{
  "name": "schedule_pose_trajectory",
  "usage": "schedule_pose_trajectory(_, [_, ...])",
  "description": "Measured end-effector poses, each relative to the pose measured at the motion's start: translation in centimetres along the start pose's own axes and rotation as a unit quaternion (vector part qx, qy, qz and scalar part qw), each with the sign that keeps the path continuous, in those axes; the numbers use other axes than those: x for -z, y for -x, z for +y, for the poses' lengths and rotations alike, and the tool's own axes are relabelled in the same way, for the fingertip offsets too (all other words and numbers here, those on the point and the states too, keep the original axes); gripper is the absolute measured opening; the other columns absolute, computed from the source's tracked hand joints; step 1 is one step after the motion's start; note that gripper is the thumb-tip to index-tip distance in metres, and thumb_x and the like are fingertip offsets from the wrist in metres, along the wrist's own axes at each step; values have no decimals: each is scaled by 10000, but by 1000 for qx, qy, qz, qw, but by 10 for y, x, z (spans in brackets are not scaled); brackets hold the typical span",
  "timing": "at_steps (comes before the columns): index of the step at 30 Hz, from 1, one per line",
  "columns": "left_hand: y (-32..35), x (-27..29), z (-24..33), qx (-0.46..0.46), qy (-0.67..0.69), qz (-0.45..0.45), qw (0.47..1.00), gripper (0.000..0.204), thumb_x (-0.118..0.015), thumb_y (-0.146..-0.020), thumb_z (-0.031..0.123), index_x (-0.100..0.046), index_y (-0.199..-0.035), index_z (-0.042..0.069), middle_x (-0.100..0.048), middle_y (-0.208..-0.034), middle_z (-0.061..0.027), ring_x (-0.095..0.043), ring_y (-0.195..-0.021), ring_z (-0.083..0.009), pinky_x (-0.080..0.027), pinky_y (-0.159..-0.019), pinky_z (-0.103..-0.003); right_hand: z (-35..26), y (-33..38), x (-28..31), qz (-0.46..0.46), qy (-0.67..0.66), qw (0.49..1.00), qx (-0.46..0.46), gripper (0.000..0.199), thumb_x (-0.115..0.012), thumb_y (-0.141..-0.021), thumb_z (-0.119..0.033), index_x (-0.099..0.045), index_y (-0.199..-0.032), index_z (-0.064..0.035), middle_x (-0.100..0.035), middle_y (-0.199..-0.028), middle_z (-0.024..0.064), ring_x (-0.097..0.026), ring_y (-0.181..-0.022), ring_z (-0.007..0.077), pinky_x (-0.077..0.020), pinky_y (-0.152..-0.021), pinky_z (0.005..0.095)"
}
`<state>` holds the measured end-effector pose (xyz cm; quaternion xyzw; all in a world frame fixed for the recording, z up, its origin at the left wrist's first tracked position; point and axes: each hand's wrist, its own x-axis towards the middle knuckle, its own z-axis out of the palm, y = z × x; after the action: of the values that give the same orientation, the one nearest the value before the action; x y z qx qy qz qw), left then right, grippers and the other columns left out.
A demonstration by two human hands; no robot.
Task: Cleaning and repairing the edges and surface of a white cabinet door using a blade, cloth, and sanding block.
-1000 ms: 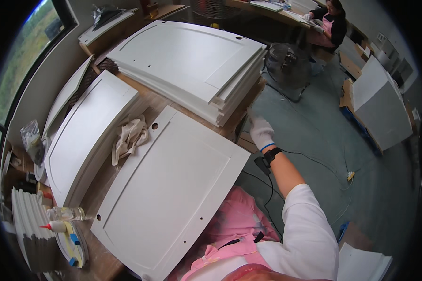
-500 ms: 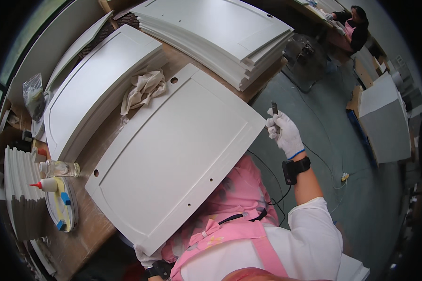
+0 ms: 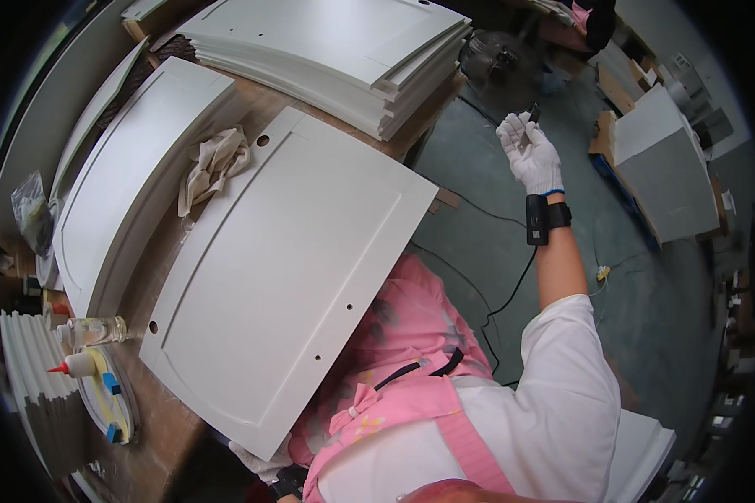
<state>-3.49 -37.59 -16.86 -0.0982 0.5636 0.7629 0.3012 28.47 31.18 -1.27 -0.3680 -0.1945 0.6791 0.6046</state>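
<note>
A white door panel (image 3: pixel 285 268) with a recessed field and round holes lies across the table edge and over my lap. My left hand (image 3: pixel 256 461), in a white glove, is at the panel's near left corner; its fingers are mostly hidden there. Out to the right, apart from the panel and above the floor, my gloved right hand (image 3: pixel 531 159) is raised. It pinches a small dark blade-like piece (image 3: pixel 535 111) that sticks up past the fingers; its exact kind is unclear.
More white panels (image 3: pixel 327 42) are stacked at the back, and curved ones (image 3: pixel 143 168) at the left. A crumpled cloth (image 3: pixel 214 163) lies between. Glue bottle (image 3: pixel 80 365) and clear bottle (image 3: pixel 92 331) stand left. Cables (image 3: pixel 512 293) and a fan (image 3: pixel 491 63) are on the right.
My right hand has moved up and away from the panel's right corner, with the dark piece still in it. The view has shifted, while the panel appears to lie where it was.
</note>
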Motion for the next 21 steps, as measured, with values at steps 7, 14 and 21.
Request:
schedule_pose_trajectory(7, [4, -34, 18, 70, 130, -115, 982, 875, -514, -831, 723, -348, -1490, 173, -473, -1446, -89, -462, -1289, -355, -478, -938, -562, 68, 54, 4, -114, 158, 971, -141, 192, -443, -1025, -150, -559, -1120, -29, -646, -1055, 141, -651, -937, 246, -571, -848, 390])
schedule_pose_trajectory(14, [5, -15, 10, 47, 136, -132, 981, 826, -504, -864, 681, -357, -1479, 150, -491, -1424, -99, -542, -1211, -332, -577, -816, -508, 123, 102, -6, -135, 542, 824, 90, 249, -651, -924, -167, -658, -1087, 21, -647, -948, 56, -587, -753, 157, -497, -677, 278])
schedule_pose_trajectory(21, [10, -14, 8, 52, 205, -104, 972, 748, -583, -899, 527, -323, -1470, 119, -486, -1397, -154, -557, -1178, -406, -605, -760, -575, 148, 151, -6, -265, 767, 448, 377, 344, -618, -862, -147, -626, -1203, -104, -558, -824, 108, -592, -760, 305, -505, -630, 417])
